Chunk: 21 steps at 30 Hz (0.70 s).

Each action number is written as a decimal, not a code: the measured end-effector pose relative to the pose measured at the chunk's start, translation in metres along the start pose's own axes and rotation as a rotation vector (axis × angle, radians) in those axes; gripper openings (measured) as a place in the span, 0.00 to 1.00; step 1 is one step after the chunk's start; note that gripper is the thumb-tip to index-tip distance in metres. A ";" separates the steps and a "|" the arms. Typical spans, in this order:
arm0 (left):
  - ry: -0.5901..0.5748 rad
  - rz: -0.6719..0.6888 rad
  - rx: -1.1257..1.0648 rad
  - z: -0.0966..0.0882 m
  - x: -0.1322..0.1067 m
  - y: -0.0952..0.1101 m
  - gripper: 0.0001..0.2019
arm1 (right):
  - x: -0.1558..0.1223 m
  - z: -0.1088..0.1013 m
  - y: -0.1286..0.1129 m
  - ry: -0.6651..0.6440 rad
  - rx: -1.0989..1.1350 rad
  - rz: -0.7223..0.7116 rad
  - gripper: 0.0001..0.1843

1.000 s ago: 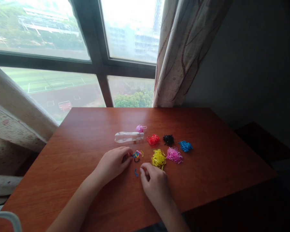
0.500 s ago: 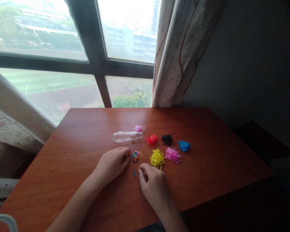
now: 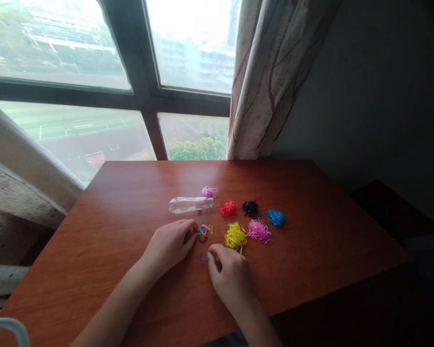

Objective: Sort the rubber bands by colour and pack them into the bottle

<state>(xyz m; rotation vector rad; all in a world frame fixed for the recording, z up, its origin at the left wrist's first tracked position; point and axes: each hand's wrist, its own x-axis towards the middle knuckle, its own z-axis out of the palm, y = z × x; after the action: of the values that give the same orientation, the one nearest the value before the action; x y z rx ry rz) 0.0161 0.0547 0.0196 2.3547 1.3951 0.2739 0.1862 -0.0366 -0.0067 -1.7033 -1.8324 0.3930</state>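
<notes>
My left hand (image 3: 170,244) rests on the table with its fingers curled closed, the fingertips at the left edge of a small mixed heap of coloured rubber bands (image 3: 204,230). What those fingers pinch, if anything, is hidden. Across from it, my right hand (image 3: 231,273) is closed too, thumb against the bent fingers; I cannot make out anything in it. A single blue rubber band (image 3: 201,257) lies between the hands, just left of the right thumb. Just beyond the right hand sits a pile of yellow rubber bands (image 3: 235,236).
Piles of pink (image 3: 259,231), red (image 3: 227,209), black (image 3: 250,208) and blue rubber bands (image 3: 276,217) lie farther back and right. A clear plastic bottle (image 3: 188,206) lies on its side, a pink looped piece (image 3: 207,192) behind its neck. The wooden table (image 3: 130,193) meets a window.
Almost nothing differs. My left fingertips have shifted very slightly right against the mixed heap; my right hand and the piles are where they were.
</notes>
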 end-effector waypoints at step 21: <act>-0.018 -0.006 0.047 -0.003 -0.001 -0.001 0.07 | -0.001 0.003 0.003 -0.013 0.028 0.007 0.07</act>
<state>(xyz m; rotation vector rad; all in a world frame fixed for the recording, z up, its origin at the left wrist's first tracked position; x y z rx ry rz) 0.0141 0.0551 0.0219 2.3846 1.4142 0.2203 0.1869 -0.0368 -0.0109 -1.6919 -1.8223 0.4312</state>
